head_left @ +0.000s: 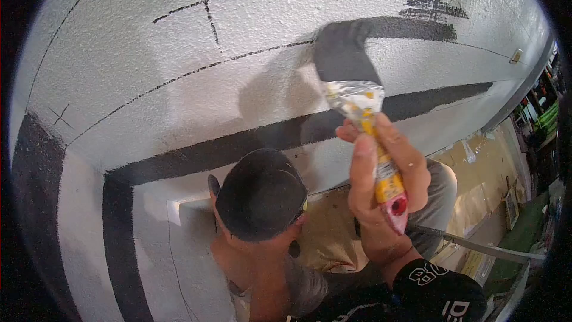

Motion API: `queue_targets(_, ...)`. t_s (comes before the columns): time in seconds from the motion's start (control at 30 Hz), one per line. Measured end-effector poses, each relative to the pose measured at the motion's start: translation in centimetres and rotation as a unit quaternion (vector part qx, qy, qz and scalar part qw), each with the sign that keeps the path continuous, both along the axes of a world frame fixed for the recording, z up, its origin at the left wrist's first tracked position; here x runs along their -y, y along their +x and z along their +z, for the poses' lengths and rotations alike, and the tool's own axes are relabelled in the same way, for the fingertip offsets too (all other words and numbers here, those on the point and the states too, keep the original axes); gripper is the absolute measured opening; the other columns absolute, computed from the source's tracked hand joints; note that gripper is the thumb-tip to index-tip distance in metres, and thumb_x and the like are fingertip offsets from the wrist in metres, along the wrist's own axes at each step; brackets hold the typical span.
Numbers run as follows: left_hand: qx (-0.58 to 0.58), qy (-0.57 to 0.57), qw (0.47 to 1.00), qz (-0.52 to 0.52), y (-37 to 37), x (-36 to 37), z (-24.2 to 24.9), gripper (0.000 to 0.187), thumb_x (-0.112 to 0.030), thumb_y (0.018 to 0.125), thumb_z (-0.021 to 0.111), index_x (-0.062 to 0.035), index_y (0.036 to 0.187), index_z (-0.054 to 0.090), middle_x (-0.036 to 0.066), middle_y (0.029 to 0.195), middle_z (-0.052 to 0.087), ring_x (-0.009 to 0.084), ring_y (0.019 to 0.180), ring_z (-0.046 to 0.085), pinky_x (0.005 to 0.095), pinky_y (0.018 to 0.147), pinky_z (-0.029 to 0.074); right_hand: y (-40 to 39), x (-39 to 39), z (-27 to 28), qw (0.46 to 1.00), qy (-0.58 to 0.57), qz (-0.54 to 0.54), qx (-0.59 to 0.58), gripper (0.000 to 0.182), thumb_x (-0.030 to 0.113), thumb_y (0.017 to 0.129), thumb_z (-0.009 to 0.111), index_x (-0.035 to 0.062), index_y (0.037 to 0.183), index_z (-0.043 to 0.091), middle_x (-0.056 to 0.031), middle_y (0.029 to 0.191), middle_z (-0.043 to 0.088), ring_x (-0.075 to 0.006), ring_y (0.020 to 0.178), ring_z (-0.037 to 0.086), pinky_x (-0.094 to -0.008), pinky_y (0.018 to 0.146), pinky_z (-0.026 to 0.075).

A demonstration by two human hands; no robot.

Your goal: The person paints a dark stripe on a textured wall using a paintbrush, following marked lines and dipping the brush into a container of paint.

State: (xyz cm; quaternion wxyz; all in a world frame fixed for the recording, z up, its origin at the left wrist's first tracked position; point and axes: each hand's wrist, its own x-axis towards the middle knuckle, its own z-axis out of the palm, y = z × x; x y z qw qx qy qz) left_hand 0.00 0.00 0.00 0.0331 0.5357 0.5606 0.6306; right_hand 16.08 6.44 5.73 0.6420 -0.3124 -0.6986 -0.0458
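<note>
My right hand (411,170) is closed around the yellow handle of a paintbrush (350,62). Its dark, paint-covered bristles bend against the textured white wall (196,89), at the left end of a freshly dark band (411,28). White and yellow paint smears cover the brush's ferrule. Lower down, my left hand (253,250) grips a round cup of black paint (261,197) from below, with the thumb and fingertips showing at its sides. Most of the left fingers are hidden behind the cup.
Thick black stripes (208,152) and thin dashed guide lines cross the wall. A small wall plate (516,55) sits at right. Below are my bent knee (444,194), a brown floor covering (482,164) and a metal bar (476,246). Clutter lines the far right.
</note>
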Motion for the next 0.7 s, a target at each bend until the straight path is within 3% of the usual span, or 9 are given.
queue_targets(0.07,-0.051,-0.246,0.968,0.013,-0.5,1.0,0.7,0.091,-0.059,0.065,0.077,-0.0074,0.134,0.049,0.009,0.123,0.062,0.0267,0.115,0.06,0.0389,0.105,0.043,-1.1,0.2,1.0,0.998,0.037,-0.045,0.016,0.051,0.01,0.083,0.071,0.0006,0.128,0.049,-0.0246,0.099,0.066,-0.0293,0.076,0.071,-0.0331,0.065,0.058)
queue_targets(0.1,-0.071,-0.244,0.967,0.017,-1.4,0.9,1.8,0.091,-0.059,0.065,0.077,-0.0074,0.134,0.049,0.009,0.123,0.062,0.0267,0.115,0.06,0.0389,0.105,0.043,-2.6,0.5,1.6,0.998,0.038,-0.046,-0.005,0.051,0.01,0.083,0.071,0.0006,0.128,0.049,-0.0246,0.099,0.066,-0.0293,0.076,0.071,-0.0331,0.065,0.058)
queue_targets(0.17,-0.137,-0.202,0.967,0.077,-0.3,0.5,2.8,0.091,-0.053,0.062,0.079,-0.0038,0.132,0.05,0.008,0.121,0.063,0.0254,0.114,0.06,0.0367,0.104,0.044,-2.9,1.2,3.2,0.999,0.025,-0.028,-0.012,0.036,-0.004,0.069,0.074,-0.0051,0.104,0.068,-0.0161,0.079,0.07,-0.0218,0.062,0.069,-0.0285,0.058,0.055)
queue_targets(0.23,-0.15,-0.202,0.965,0.071,-0.8,0.5,2.5,0.089,-0.052,0.062,0.079,-0.0029,0.132,0.05,0.009,0.12,0.063,0.0252,0.114,0.06,0.0374,0.105,0.043,-2.5,1.1,2.9,0.999,0.023,-0.027,-0.017,0.039,-0.003,0.067,0.076,-0.005,0.105,0.068,-0.0157,0.077,0.07,-0.0224,0.061,0.069,-0.0283,0.058,0.055)
queue_targets(0.3,-0.155,-0.198,0.966,0.058,-0.5,0.4,0.9,0.088,-0.051,0.062,0.078,-0.002,0.131,0.051,0.009,0.12,0.064,0.0249,0.114,0.06,0.0382,0.106,0.042,-0.9,0.9,2.4,0.998,0.044,-0.034,-0.007,0.044,-0.001,0.072,0.075,-0.0051,0.114,0.064,-0.0161,0.083,0.071,-0.0198,0.067,0.07,-0.0275,0.062,0.056)
queue_targets(0.37,0.054,-0.13,0.988,0.058,-0.2,0.4,-1.4,0.079,-0.051,0.066,0.076,-0.0022,0.125,0.057,0.01,0.117,0.065,0.0264,0.114,0.06,0.0418,0.112,0.034,0.5,0.9,2.3,0.998,0.039,-0.048,-0.034,0.039,0.0,0.076,0.071,-0.0063,0.113,0.062,-0.0184,0.086,0.07,-0.0216,0.069,0.07,-0.0295,0.064,0.057)
queue_targets(0.5,-0.026,-0.098,0.994,0.044,-0.3,0.1,-0.3,0.082,-0.051,0.066,0.078,-0.001,0.126,0.055,0.011,0.115,0.066,0.0288,0.114,0.06,0.0442,0.113,0.033,2.7,0.5,2.4,0.985,0.019,-0.076,-0.155,0.022,0.003,0.092,0.055,-0.0111,0.11,0.054,-0.0275,0.097,0.066,-0.029,0.081,0.07,-0.0374,0.072,0.06)
queue_targets(0.6,-0.008,-0.051,0.999,-0.015,-0.7,-0.2,-1.0,0.089,-0.049,0.063,0.081,0.0002,0.13,0.049,0.012,0.116,0.065,0.0309,0.114,0.059,0.045,0.114,0.031,4.5,-0.8,2.6,0.963,0.059,-0.126,-0.231,0.021,0.003,0.093,0.055,-0.0123,0.107,0.056,-0.0271,0.098,0.065,-0.0275,0.08,0.07,-0.0358,0.072,0.06)
queue_targets(0.7,-0.088,-0.13,0.987,0.019,-0.7,0.4,0.0,0.093,-0.046,0.06,0.084,0.0006,0.131,0.047,0.014,0.117,0.064,0.0311,0.114,0.059,0.0447,0.114,0.031,5.9,-2.0,3.0,0.935,0.094,-0.195,-0.281,0.019,0.002,0.093,0.056,-0.0122,0.105,0.057,-0.0262,0.097,0.065,-0.0269,0.079,0.07,-0.0354,0.073,0.06)
